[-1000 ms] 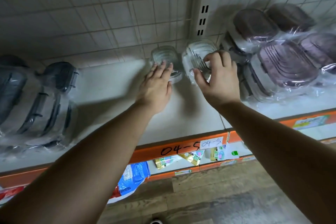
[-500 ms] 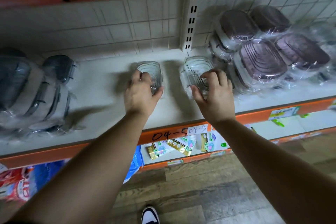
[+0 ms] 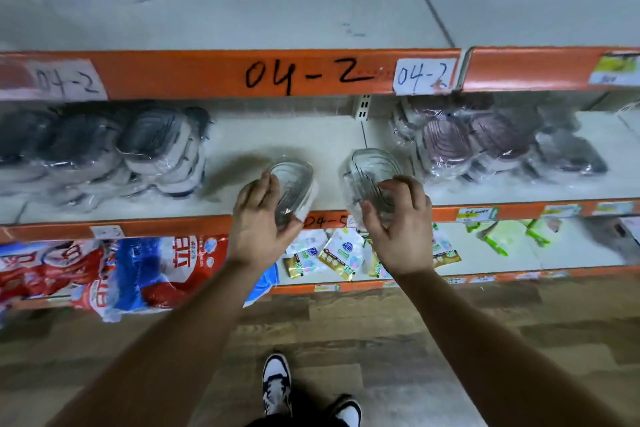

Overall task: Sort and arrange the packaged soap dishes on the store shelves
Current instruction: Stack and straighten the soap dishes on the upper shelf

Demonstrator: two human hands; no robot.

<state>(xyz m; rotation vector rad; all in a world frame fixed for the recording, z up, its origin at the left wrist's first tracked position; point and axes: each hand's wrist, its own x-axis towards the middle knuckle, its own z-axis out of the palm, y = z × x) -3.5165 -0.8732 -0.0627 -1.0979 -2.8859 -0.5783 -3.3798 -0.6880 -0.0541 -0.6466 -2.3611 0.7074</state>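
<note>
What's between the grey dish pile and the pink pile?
Head view: bare shelf, plus the left hand gripping one clear dish, the right hand gripping a second dish.

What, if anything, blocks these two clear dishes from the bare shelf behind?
Nothing visible. The left hand grips the left clear dish, the right hand the right clear dish; grey packs and pink packs lie aside.

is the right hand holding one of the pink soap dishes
No, the right hand grips a clear soap dish, while the pink soap dishes lie wrapped on the shelf to its right.
</note>
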